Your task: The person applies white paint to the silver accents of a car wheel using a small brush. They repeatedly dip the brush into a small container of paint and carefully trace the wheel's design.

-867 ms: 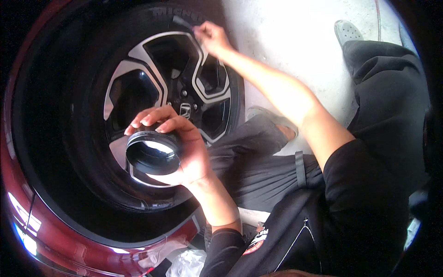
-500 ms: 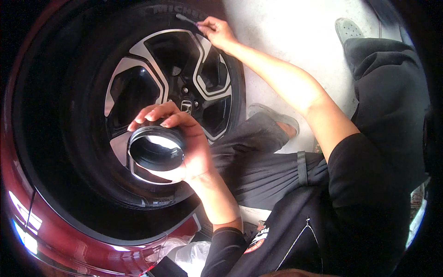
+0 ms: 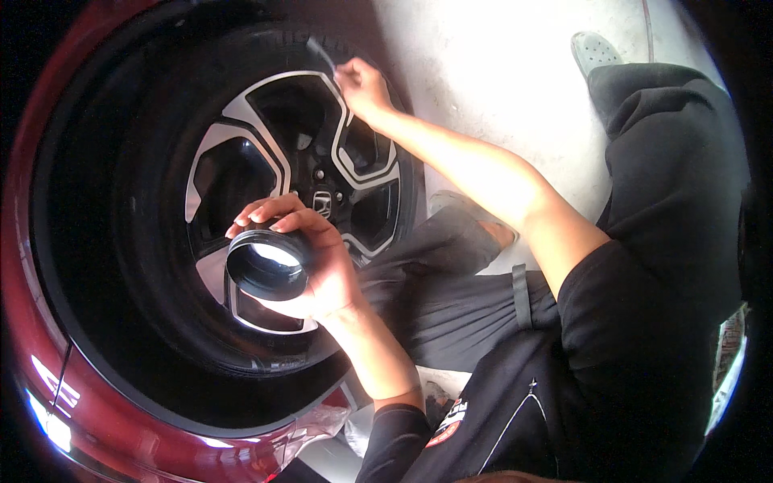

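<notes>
My left hand point(image 3: 326, 278) is closed around a round black jar point(image 3: 268, 266), tilted so its wide open mouth and shiny inside show. The jar is in front of the lower part of the wheel rim point(image 3: 211, 278). At the top of the wheel, my right hand point(image 3: 362, 87) pinches a thin, slim-handled brush point(image 3: 320, 55). Its greyish tip points up and left, over the black tire sidewall point(image 3: 274, 52); motion blurs it. I cannot tell whether the tip touches the rubber.
A dark red car fender point(image 3: 145, 447) curves around the wheel at the left and bottom. My bent leg in dark trousers point(image 3: 443, 249) lies right of the wheel. Clear plastic sheeting point(image 3: 322, 420) hangs by the fender. A grey clog point(image 3: 594, 52) rests on the pale floor point(image 3: 491, 72).
The view has shifted slightly, so the wheel sits lower. My right hand and the brush have moved a little down and left, the brush turning steeper. The jar stays in my left hand.
</notes>
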Tool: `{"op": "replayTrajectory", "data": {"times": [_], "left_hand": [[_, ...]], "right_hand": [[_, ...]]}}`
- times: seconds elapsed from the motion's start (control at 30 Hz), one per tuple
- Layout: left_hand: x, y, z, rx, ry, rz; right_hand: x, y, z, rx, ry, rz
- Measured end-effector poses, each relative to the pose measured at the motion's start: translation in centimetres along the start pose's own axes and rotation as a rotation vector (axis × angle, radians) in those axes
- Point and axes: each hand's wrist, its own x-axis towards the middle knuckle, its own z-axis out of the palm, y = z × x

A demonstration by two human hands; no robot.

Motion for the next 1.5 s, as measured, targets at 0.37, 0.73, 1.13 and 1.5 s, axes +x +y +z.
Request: {"op": "replayTrajectory", "data": {"times": [0.37,0.73,1.13,1.5], "left_hand": [[0.7,-0.6,-0.8,0.058,-0.055,-0.044],[-0.4,-1.1,0.7,0.011,-0.067,-0.054],[-0.3,-0.3,0.2,0.047,0.018,0.019],[-0.4,-1.4,0.1,0.029,0.037,-0.030]], "right_hand": [[2.6,-5.1,-0.5,-0.243,0.087,-0.189],[2.7,-6.4,1.1,-0.110,0.026,-0.067],[1.3,-6.5,1.3,-0.114,-0.009,-0.142],[2.1,-5.6,0.2,-0.179,0.002,-0.259]]}}
